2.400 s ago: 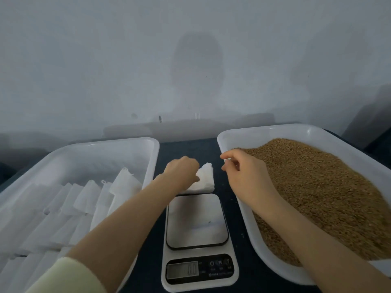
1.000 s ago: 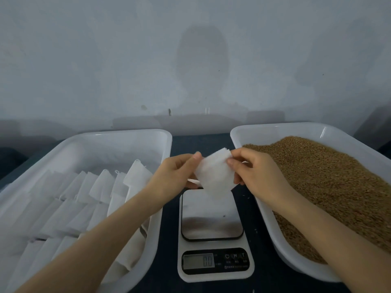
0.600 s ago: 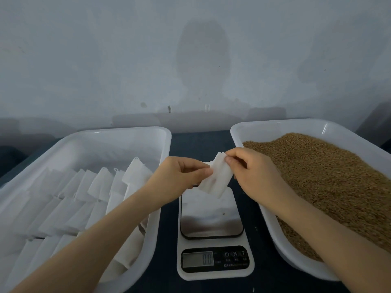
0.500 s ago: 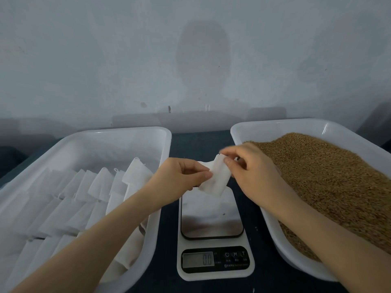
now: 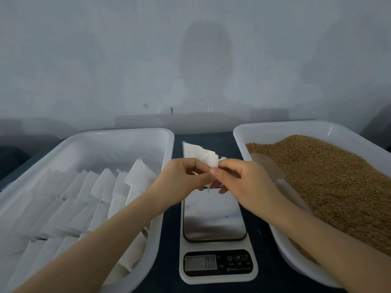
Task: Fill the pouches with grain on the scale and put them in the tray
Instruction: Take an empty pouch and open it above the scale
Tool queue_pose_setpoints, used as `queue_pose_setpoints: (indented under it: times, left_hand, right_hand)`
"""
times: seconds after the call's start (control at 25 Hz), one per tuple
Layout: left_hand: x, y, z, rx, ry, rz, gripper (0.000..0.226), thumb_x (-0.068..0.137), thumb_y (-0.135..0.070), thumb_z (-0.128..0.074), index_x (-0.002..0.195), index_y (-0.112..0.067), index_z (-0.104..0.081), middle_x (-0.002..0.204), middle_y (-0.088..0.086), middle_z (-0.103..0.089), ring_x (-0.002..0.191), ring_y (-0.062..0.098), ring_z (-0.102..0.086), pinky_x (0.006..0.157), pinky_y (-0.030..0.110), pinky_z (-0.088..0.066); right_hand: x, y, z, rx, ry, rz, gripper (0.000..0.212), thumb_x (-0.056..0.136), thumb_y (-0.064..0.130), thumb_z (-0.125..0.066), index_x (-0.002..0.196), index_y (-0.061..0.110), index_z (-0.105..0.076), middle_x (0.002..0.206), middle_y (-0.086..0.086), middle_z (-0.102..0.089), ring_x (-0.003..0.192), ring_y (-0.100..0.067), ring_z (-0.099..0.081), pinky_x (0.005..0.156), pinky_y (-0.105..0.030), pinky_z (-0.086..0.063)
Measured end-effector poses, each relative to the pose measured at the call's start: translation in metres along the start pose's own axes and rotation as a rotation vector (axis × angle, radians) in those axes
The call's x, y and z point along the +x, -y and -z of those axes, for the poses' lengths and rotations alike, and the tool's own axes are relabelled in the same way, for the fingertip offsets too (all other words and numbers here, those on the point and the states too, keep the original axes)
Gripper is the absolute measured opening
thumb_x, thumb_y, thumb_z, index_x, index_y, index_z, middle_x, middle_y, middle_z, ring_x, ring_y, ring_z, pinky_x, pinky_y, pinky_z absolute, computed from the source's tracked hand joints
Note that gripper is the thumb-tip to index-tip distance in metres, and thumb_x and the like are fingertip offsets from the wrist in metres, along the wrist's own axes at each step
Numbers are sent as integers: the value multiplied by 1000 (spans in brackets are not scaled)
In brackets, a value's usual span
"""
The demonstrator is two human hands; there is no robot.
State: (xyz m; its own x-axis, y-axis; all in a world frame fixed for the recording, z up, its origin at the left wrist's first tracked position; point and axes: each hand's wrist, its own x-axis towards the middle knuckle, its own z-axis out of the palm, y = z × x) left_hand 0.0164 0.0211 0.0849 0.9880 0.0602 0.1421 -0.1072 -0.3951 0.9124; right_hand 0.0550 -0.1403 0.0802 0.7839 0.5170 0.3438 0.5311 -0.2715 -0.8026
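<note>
Head view: on the dark tabletop, the left tray holds rows of white pouches, and the right tray is heaped with brown grain. Between them sits the scale, its display seemingly at zero. Above its far edge, the left hand and right hand each close their grip on one flat pouch, pinching it.
</note>
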Motion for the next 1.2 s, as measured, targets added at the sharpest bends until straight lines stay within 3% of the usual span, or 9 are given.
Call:
queue_pose_setpoints:
  times: [0.28,0.44,0.52,0.64,0.76,0.92,1.08,1.2]
  left_hand:
    - [1,-1,1,-38,17,25,21,83,-14,-71,65,-26,-68,62,-12,-66,56,2,-60,57,10,-46]
    - [-2,-3,0,-106,-16,68,13,87,-18,-67,75,-14,-66,63,-7,-66,56,7,-61,54,9,-44]
    - [-3,-4,-1,-62,-44,59,13,90,-18,-64,79,-12,-64,65,-6,-69,55,9,-62,52,9,-44]
    - [-5,-6,-4,-12,-59,29,13,92,-18,-61,80,-13,-62,71,-3,-72,55,10,-64,52,10,-45]
    - [-6,-5,-5,-102,-90,10,13,92,-14,-59,79,-10,-60,68,2,-71,51,12,-61,50,13,-44]
    - [-8,-2,-5,-78,-168,-77,11,91,-16,-61,80,-14,-59,66,-2,-69,55,10,-61,55,18,-49]
    - [-15,0,-12,261,-213,-353,25,87,-16,-67,74,-31,-52,65,-20,-60,58,-5,-56,55,6,-41]
    - [-15,2,-11,358,-181,-497,19,86,-15,-67,79,-29,-56,73,-17,-57,65,-5,-55,58,3,-38]
  right_hand:
    - [3,-4,4,33,2,-7,17,93,19,-57,100,13,-72,78,9,-69,70,-1,-67,58,-12,-51]
    - [3,-6,6,-28,-46,0,14,92,18,-58,98,15,-70,73,16,-65,68,1,-66,58,-11,-50]
    - [2,-6,4,-66,-144,-7,9,90,17,-62,96,23,-64,73,16,-65,65,2,-65,58,-12,-51]
    - [0,-4,1,-180,-292,58,25,87,16,-66,83,30,-45,67,9,-63,59,-5,-64,54,-19,-51]
    - [-2,-5,0,-360,-247,245,13,87,10,-63,82,17,-53,61,0,-58,54,-15,-56,49,-28,-45]
    - [-1,-4,-3,-391,-168,339,14,88,0,-60,91,11,-69,62,-1,-58,53,-11,-52,50,-24,-46]
    - [1,-2,-5,-181,-105,42,18,95,14,-51,95,15,-69,69,6,-63,63,-6,-63,53,-21,-52]
    - [4,-1,-1,-3,-77,-112,19,95,22,-54,91,12,-70,68,9,-63,60,3,-62,50,-10,-46]
